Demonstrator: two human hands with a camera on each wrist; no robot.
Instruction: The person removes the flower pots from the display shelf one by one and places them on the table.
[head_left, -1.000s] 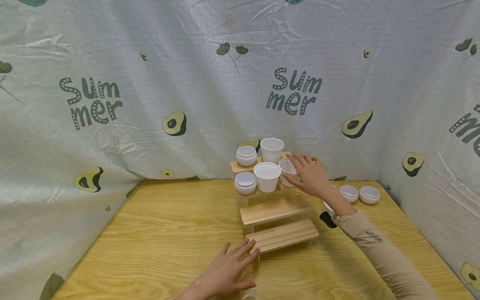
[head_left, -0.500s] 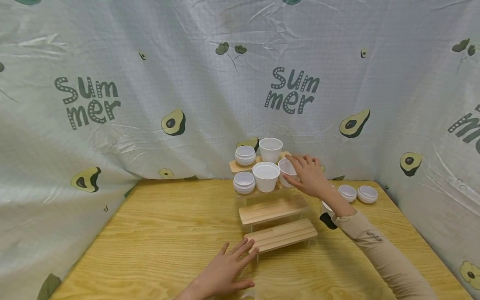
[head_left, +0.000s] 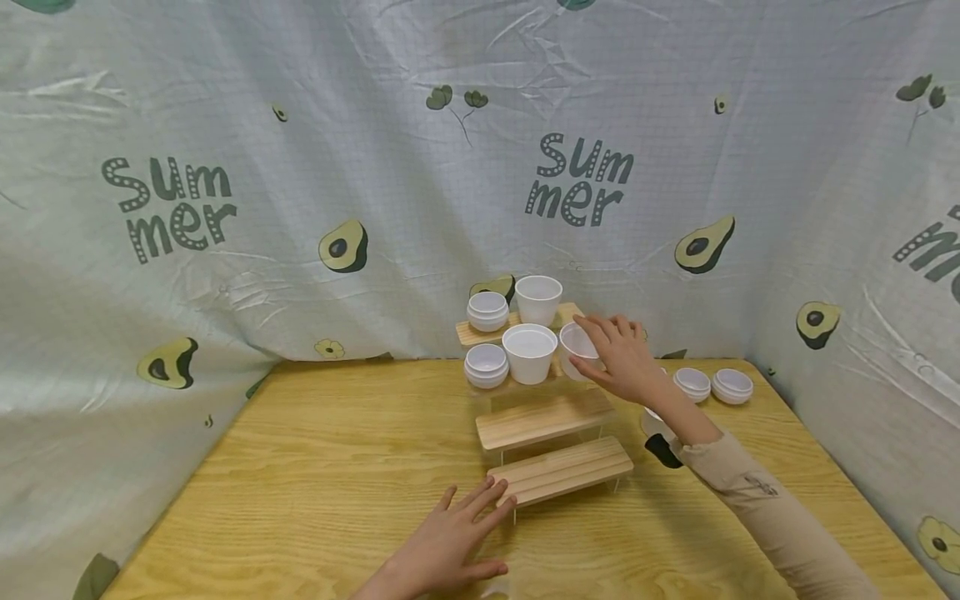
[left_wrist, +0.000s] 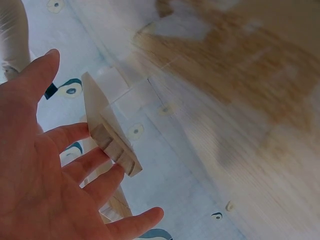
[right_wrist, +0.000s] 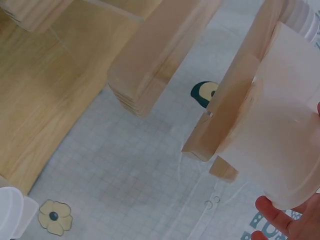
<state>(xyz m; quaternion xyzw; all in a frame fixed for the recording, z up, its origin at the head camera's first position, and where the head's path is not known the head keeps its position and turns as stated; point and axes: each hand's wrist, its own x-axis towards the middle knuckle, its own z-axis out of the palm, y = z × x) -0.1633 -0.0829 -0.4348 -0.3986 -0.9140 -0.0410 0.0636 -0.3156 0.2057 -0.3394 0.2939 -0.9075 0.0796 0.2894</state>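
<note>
A tiered stand with wooden shelves [head_left: 545,419] rises in the middle of the head view. My right hand [head_left: 621,358] grips a white plastic cup [head_left: 579,343] by its rim, at the right end of the second shelf from the top. The right wrist view shows that cup [right_wrist: 280,120] against the shelf edge, a fingertip at its rim. Left of it on this shelf are another white cup [head_left: 529,354] and a small white jar [head_left: 486,367]. My left hand [head_left: 453,537] has its fingers spread, fingertips touching the left end of the lowest shelf [left_wrist: 117,147].
On the top shelf are a white cup [head_left: 538,300] and a small white jar [head_left: 487,312]. More white jars [head_left: 732,386] stand on the table [head_left: 337,458] to the right, some partly behind my right forearm. A printed cloth [head_left: 420,183] hangs around the table.
The cup in my right hand has shifted slightly right, away from its neighbour. My left hand stays at the lowest shelf. The head view has turned a little.
</note>
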